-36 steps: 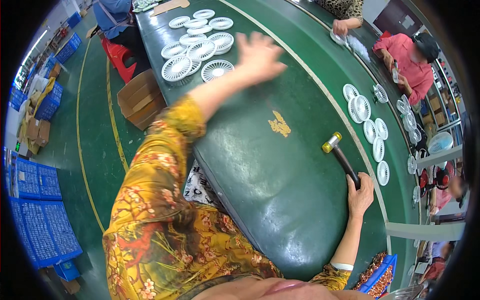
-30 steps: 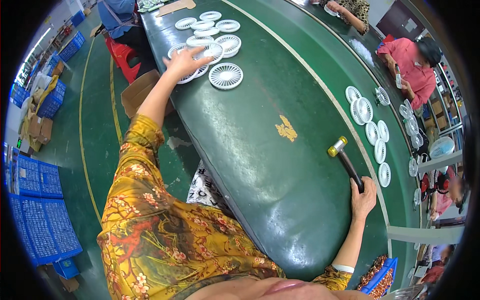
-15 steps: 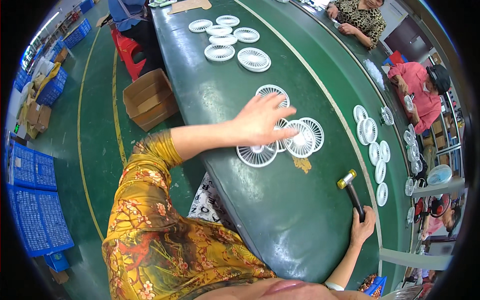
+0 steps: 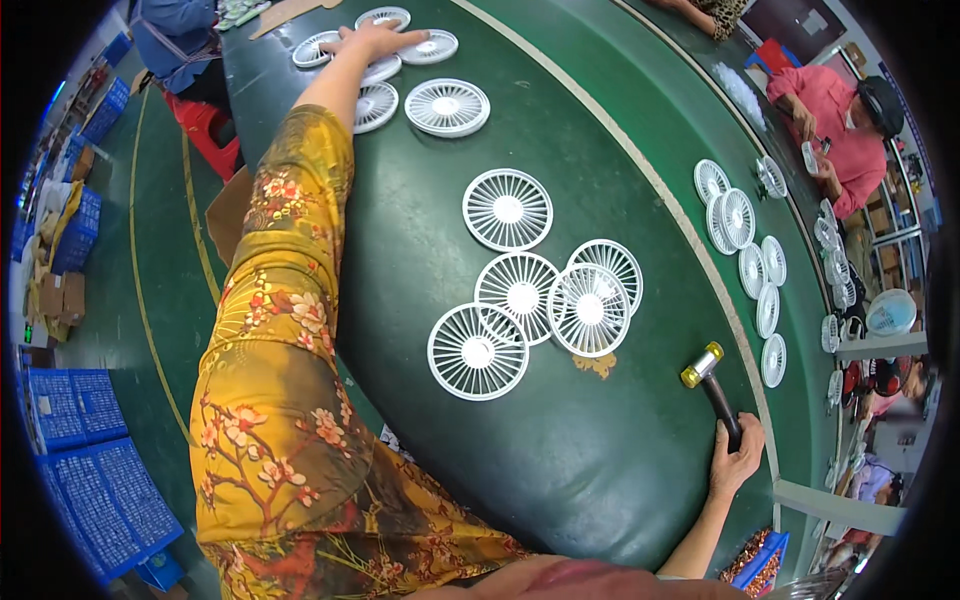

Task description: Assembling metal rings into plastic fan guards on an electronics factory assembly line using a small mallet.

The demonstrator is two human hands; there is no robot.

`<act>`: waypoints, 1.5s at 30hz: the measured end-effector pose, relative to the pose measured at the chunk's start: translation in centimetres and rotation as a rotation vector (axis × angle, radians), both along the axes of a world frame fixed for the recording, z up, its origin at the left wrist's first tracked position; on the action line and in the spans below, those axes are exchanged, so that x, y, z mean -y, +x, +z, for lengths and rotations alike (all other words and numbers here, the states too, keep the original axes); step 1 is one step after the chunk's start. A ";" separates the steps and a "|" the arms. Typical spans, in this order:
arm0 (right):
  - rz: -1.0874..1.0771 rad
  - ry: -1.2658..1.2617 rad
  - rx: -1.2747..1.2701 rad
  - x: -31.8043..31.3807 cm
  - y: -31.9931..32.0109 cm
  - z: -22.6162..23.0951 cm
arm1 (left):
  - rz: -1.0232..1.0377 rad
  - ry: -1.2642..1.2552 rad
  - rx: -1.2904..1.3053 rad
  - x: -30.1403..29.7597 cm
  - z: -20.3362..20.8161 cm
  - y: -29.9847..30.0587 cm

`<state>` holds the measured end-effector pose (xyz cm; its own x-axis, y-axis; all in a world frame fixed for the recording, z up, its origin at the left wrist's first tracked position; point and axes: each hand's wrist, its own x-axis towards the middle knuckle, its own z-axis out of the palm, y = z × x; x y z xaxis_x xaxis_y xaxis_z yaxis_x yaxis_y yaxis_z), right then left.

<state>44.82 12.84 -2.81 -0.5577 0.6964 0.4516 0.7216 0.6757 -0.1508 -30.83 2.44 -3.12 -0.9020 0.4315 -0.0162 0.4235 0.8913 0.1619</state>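
The left hand (image 4: 372, 42), 1 of 2 bare hands in view, has its fingers spread over the far group of white spoked discs (image 4: 447, 105) at the top of the green counter (image 4: 470, 440). I cannot tell whether its fingertips press on any of them. At least 6 discs show in that group, some partly covered by the hand and forearm.

The right hand (image 4: 737, 458) grips the dark handle of 1 hammer (image 4: 722, 405), whose head has yellow ends and points away from the body.

Between the 2 hands lies a near group of 5 white discs (image 4: 478, 352): 4 overlap in a row, and 1 lies just beyond them. A yellow patch (image 4: 594, 368) shows on the counter beside this group.

Past the white line, 7 more discs (image 4: 767, 310) lie in a loose row on the brighter green strip, 2 of them overlapping closely at the far part.

At the lower right sits 1 blue tray (image 4: 762, 556) holding copper-coloured pieces, too many and too small to count. Across the way, 1 person in a pink top (image 4: 845, 150) holds a small pale object. At the upper left there is 1 red stool (image 4: 205, 132).
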 end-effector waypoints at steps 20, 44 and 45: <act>-0.038 0.075 -0.005 -0.2 0.4 0.1 | -0.663 0.017 -0.088 0.0 0.7 31.7; -0.869 0.410 0.042 4.3 23.7 -2.4 | -1.281 0.280 -0.118 11.5 -2.5 43.9; -0.967 0.239 0.104 4.1 24.5 -2.4 | -1.286 0.302 -0.150 11.0 -3.0 43.5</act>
<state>69.36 8.71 -5.23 0.1554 0.7689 0.6202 0.9789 -0.2040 0.0076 12.68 -8.56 -6.08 0.1636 0.9419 0.2934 0.9630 -0.2171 0.1598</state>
